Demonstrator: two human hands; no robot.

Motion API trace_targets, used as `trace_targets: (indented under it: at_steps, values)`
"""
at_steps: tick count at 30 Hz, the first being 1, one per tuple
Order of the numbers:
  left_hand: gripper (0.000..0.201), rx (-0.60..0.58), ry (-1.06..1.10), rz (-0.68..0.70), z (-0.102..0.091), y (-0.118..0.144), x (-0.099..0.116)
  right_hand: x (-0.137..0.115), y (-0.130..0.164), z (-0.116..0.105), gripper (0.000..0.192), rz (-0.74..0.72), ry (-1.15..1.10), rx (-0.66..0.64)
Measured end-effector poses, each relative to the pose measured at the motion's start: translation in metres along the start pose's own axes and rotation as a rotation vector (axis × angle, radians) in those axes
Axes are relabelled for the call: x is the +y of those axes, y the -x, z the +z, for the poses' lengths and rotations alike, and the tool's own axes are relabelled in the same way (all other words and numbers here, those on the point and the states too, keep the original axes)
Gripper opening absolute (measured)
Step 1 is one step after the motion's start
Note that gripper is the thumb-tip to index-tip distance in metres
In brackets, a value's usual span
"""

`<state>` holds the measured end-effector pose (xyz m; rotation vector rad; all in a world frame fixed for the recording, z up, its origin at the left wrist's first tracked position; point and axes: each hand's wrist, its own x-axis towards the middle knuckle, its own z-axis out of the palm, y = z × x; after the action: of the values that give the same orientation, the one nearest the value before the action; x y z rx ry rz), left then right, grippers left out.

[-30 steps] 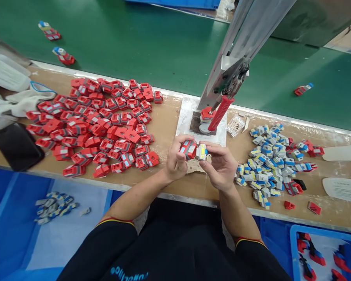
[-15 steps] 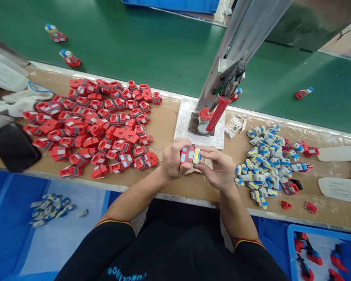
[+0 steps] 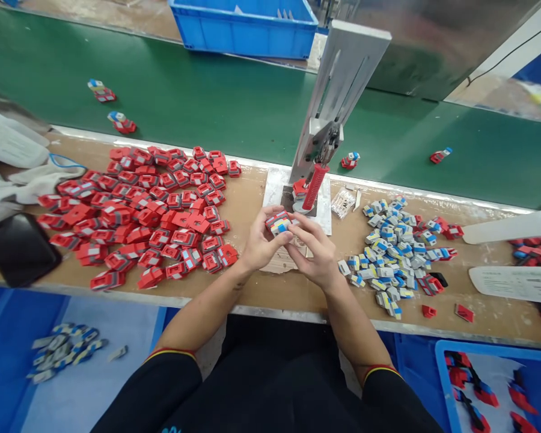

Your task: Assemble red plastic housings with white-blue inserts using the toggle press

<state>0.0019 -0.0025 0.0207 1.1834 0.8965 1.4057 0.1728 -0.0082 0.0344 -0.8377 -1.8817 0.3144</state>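
Blocks [image 3: 137,210], loads of them, all red with grey bands and little pale panels, are heaped over the left half of the brown bench [image 3: 270,297], lots with a hollow showing on top. Next along is the left hand [image 3: 259,243], forearm angled up from the lower left, fingers curled round the far side of a toy piece [image 3: 277,222] and thumb laid across its near edge, so it's got a proper hold.

That piece is up between both hands, just in front of the metal plate [image 3: 274,189]. Mostly red away from the body, pale panels and a grey band, then white, yellow and blue on the near side. Looks tilted a bit, and fingertips cover some of it.

Right hand [image 3: 315,249] comes in from the other side, fingers bent and pointing left, tips at the piece's right end; can't tell if it's actually gripping or only touching. Behind it is a clamp with a red handle [image 3: 315,187]. Further right, a pile of small white, blue and yellow parts [image 3: 388,255].
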Motion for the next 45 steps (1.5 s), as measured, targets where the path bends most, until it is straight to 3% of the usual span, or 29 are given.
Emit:
trace_targets:
  at_steps: [2, 4, 7, 9, 11, 14, 17, 20, 22, 24, 26, 29, 33, 34, 36, 38, 41, 45]
  values:
    - [0.061, -0.051, -0.096, 0.038, -0.012, -0.007, 0.015, 0.008, -0.008, -0.014, 0.035, 0.105, -0.02, 0.021]
    - [0.048, -0.138, -0.354, 0.101, -0.023, -0.017, 0.032, 0.02, -0.019, -0.029, 0.031, 0.239, -0.076, 0.01]
    - [0.037, -0.382, -0.755, 0.18, -0.032, -0.039, 0.05, 0.04, -0.039, -0.04, 0.034, 0.357, -0.268, -0.209]
    - [0.041, -0.523, -0.876, 0.192, -0.031, -0.057, 0.052, 0.048, -0.049, -0.04, 0.041, 0.38, -0.413, -0.356]
    - [0.048, -0.593, -0.937, 0.195, -0.029, -0.073, 0.049, 0.049, -0.055, -0.041, 0.043, 0.366, -0.508, -0.42]
    - [0.053, -0.608, -0.978, 0.191, -0.028, -0.088, 0.042, 0.039, -0.056, -0.053, 0.044, 0.266, -0.606, -0.447]
    - [0.056, -0.599, -0.968, 0.215, -0.029, -0.091, 0.039, 0.023, -0.068, -0.074, 0.056, 0.168, -0.645, -0.422]
    - [0.053, -0.59, -0.936, 0.223, -0.031, -0.091, 0.036, 0.001, -0.111, -0.094, 0.076, 0.175, -0.558, -0.295]
    - [0.049, -0.581, -0.92, 0.218, -0.031, -0.092, 0.035, -0.015, -0.152, -0.101, 0.079, 0.173, -0.582, -0.225]
    - [0.048, -0.58, -0.941, 0.225, -0.031, -0.092, 0.033, -0.028, -0.19, -0.104, 0.067, 0.158, -0.648, -0.207]
    - [0.049, -0.589, -0.989, 0.239, -0.031, -0.092, 0.033, -0.032, -0.209, -0.103, 0.052, 0.175, -0.625, -0.168]
    - [0.051, -0.606, -1.072, 0.227, -0.029, -0.088, 0.038, -0.009, -0.189, -0.097, 0.045, 0.164, -0.511, -0.088]
    - [0.054, -0.675, -1.243, 0.173, -0.026, -0.082, 0.05, 0.065, -0.114, -0.079, 0.023, 0.172, -0.376, 0.066]
    - [0.055, -0.688, -1.277, 0.168, -0.024, -0.081, 0.052, 0.083, -0.098, -0.071, 0.021, 0.245, -0.327, 0.058]
    - [0.057, -0.694, -1.314, 0.165, -0.022, -0.081, 0.054, 0.107, -0.077, -0.05, 0.035, 0.411, -0.226, -0.108]
    - [0.058, -0.686, -1.324, 0.164, -0.02, -0.081, 0.054, 0.117, -0.072, -0.028, 0.052, 0.473, -0.169, -0.237]
    - [0.056, -0.665, -1.306, 0.172, -0.02, -0.081, 0.053, 0.119, -0.077, -0.008, 0.051, 0.468, -0.15, -0.277]
    - [0.063, -0.554, -1.181, 0.15, -0.03, -0.073, 0.054, 0.116, -0.074, -0.02, 0.05, 0.564, -0.338, -0.237]
